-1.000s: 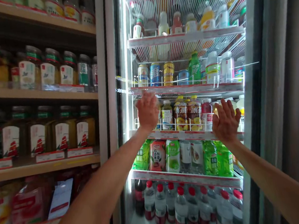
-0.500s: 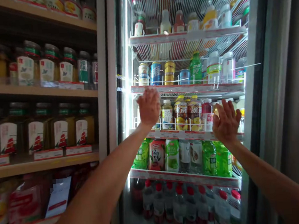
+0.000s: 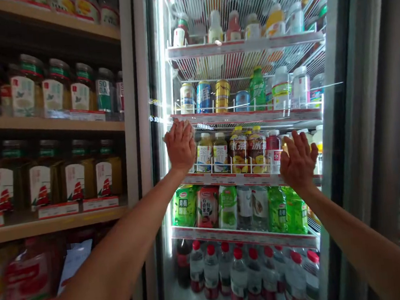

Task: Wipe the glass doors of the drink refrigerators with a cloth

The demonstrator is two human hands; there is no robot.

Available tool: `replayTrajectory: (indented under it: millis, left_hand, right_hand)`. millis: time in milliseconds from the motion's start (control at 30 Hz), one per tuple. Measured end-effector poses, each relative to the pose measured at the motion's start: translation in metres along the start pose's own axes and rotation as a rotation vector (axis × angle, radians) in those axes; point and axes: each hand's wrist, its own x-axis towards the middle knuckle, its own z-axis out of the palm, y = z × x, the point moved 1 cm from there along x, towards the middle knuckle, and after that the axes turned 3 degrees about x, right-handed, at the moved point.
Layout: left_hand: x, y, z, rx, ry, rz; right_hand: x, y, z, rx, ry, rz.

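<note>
**Slid Toward the Edge**

Both hands were open, and neither one closed on anything. The left hand lay flat on the glass door, near the door's left edge. The right hand was spread wide, farther along at about the same height. I could not tell if it touched the glass.

The left hand had slid to the left since a moment before, and a bottle behind the glass came into full view. The right hand stayed in about the same spot.

The door stood right in front of the person. Behind it, cans and more bottles stood on white wire shelves, with red-capped bottles near the bottom. To the left, jars sat on a wood shelf.
</note>
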Motion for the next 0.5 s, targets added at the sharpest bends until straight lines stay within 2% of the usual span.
replayTrajectory:
  millis: [33, 67, 100, 167, 200, 233, 267, 300, 333, 367, 433, 467, 500]
  left_hand:
    - [-0.004, 0.017, 0.004, -0.003, 0.009, 0.006]
    - [-0.010, 0.040, 0.009, -0.018, -0.005, 0.079]
    - [-0.018, 0.065, 0.014, -0.040, -0.033, 0.199]
    - [-0.033, 0.107, 0.020, -0.102, -0.123, 0.539]
    - [-0.039, 0.117, 0.021, -0.123, -0.158, 0.677]
    - [-0.042, 0.117, 0.020, -0.131, -0.179, 0.754]
    - [-0.042, 0.107, 0.017, -0.127, -0.184, 0.765]
    - [-0.039, 0.088, 0.014, -0.115, -0.178, 0.718]
    - [-0.034, 0.064, 0.009, -0.094, -0.150, 0.609]
    - [-0.027, 0.037, 0.004, -0.069, -0.116, 0.462]
    - [-0.013, -0.009, -0.004, -0.003, 0.017, 0.056]
    - [-0.009, -0.021, -0.006, 0.024, 0.075, -0.102]
    - [-0.008, -0.023, -0.006, 0.042, 0.115, -0.202]
  right_hand:
    - [0.000, 0.001, 0.000, 0.003, 0.000, -0.003]
    - [0.000, 0.001, 0.000, 0.004, 0.001, -0.009]
    - [0.000, 0.002, 0.000, 0.002, 0.002, -0.017]
    - [0.000, 0.003, -0.001, -0.007, 0.004, -0.030]
    - [0.000, 0.003, -0.002, -0.012, 0.003, -0.033]
    - [0.000, 0.003, -0.002, -0.014, 0.000, -0.033]
    - [0.000, 0.003, -0.003, -0.014, -0.006, -0.030]
    - [0.000, 0.002, -0.003, -0.013, -0.012, -0.023]
    - [0.001, 0.001, -0.003, -0.010, -0.017, -0.016]
    - [0.001, 0.000, -0.003, -0.007, -0.020, -0.008]
    - [0.000, -0.002, -0.003, 0.003, -0.019, 0.003]
    - [0.000, -0.003, -0.002, 0.009, -0.016, 0.007]
    - [0.000, -0.003, -0.001, 0.015, -0.014, 0.008]
